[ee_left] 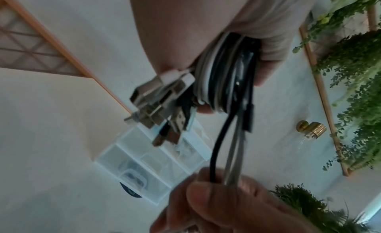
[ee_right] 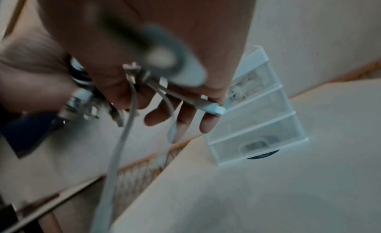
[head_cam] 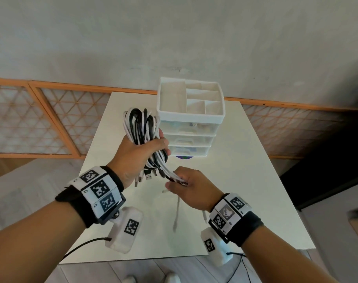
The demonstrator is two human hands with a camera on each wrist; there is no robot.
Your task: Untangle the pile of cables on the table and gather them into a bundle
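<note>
A bundle of black and white cables (head_cam: 140, 127) stands folded in loops above the white table (head_cam: 245, 180). My left hand (head_cam: 141, 152) grips the bundle (ee_left: 222, 76) round its middle, and USB plugs (ee_left: 156, 102) hang out below the fist. A little lower and to the right, my right hand (head_cam: 186, 184) pinches a few loose strands (head_cam: 175, 176) that run down from the bundle. In the left wrist view these are one black and two grey strands (ee_left: 226, 155). White cable ends (ee_right: 212, 108) lie across my right fingers (ee_right: 208, 124), and one white tail (head_cam: 177, 213) dangles, blurred.
A white plastic drawer organiser (head_cam: 191, 117) with an open compartment tray on top stands at the far middle of the table, just right of the bundle. A dark round disc (head_cam: 184, 157) shows under its front edge. Lattice panels (head_cam: 51, 119) line the wall behind.
</note>
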